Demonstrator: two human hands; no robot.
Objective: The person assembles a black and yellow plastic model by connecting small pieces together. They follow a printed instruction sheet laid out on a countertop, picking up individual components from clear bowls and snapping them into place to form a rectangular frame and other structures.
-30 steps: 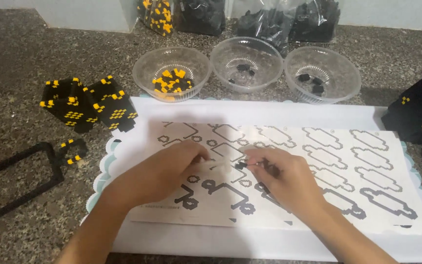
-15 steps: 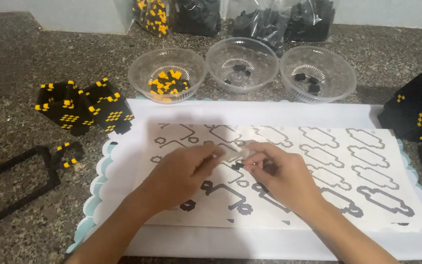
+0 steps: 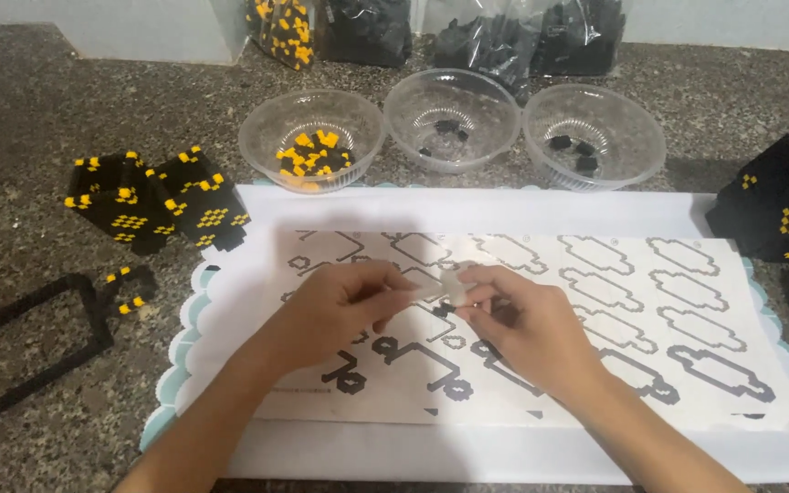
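My left hand point(image 3: 340, 310) and my right hand point(image 3: 531, 333) meet over a white paper sheet point(image 3: 687, 301) printed with rows of grey outline shapes. The fingertips of both hands pinch a small pale piece point(image 3: 454, 285), which is blurred, just above the sheet's middle. A few outlines near the hands are filled with black beads point(image 3: 454, 388). The sheet lies on a white tray with a scalloped pale-blue edge point(image 3: 189, 315).
Three clear plastic bowls stand behind the tray: one with yellow and black bits point(image 3: 312, 137), two with a few black bits point(image 3: 452, 119) point(image 3: 594, 137). Black-and-yellow bead panels point(image 3: 152, 201) and a black frame point(image 3: 29, 338) lie left. A black bead box point(image 3: 778, 210) stands right. Bags point(image 3: 468, 36) line the back.
Both hands have drawn together from flat on the sheet, and their fingertips now pinch the small pale piece between them. The view has shifted slightly.
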